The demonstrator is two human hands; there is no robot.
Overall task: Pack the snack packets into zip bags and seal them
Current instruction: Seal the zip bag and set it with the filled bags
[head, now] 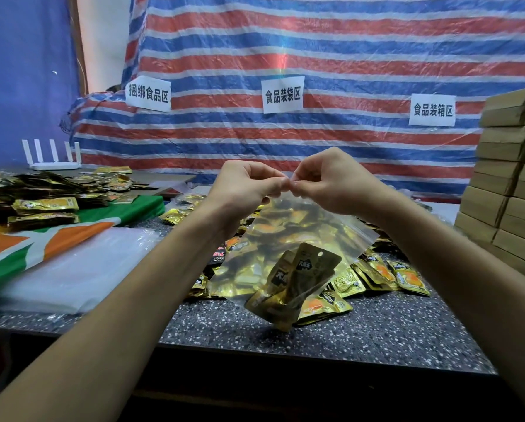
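The left hand (249, 185) and right hand (331, 184) meet fingertip to fingertip, each pinching the top edge of a clear zip bag (304, 229) held above the table (377, 333); their fingers hide the strip, so its seal cannot be judged. A few snack packets (297, 278) sag in its lower corner, half covering the pile (389, 272) behind; bare tabletop lies along the near edge.

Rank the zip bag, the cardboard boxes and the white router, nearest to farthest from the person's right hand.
1. zip bag: the right hand pinches its top edge.
2. cardboard boxes: stacked at the right edge.
3. white router: far left, at the back.
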